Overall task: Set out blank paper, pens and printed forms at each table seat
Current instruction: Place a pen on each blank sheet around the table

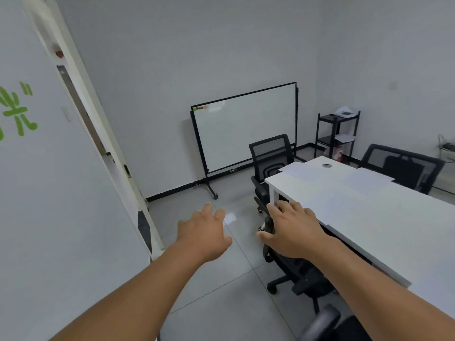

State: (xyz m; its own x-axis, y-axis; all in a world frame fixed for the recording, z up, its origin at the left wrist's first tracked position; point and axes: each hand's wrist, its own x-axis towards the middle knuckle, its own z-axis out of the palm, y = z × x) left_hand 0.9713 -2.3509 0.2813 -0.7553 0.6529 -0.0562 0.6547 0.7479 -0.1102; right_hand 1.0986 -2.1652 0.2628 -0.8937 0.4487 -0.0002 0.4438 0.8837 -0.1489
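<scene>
Outstretched and loosely spread, the fingers (283, 209) of the right hand (293, 230) are held over the near corner region of the long white rectangular table (369, 217), beside its edge; nothing is gripped in them, and whether the fingertips touch the edge cannot be told. The left hand (205, 232) is likewise held forward with relaxed, slightly parted fingers and nothing in them, over the grey tiled floor (221, 279); both arms appear extended as if for balance or reach while the table is approached.

Two white blank sheets of paper (305, 172) are seen lying flat on the far end of the table, one before the black mesh-backed office chair (270, 153) at the left and one (369, 179) towards the black chair (403, 166) at the far side; they are judged to have been laid there so that each seat has its own; a further pale sheet may lie nearer, though this is hard to tell against the white top. No pens or printed forms are visible on the table.

More paper is seen stacked on the black open metal shelf unit (337, 134) in the corner, probably the supply; a black-framed whiteboard on wheels (246, 129) stands against the wall; another black chair (302, 281) is pushed under the near side.
</scene>
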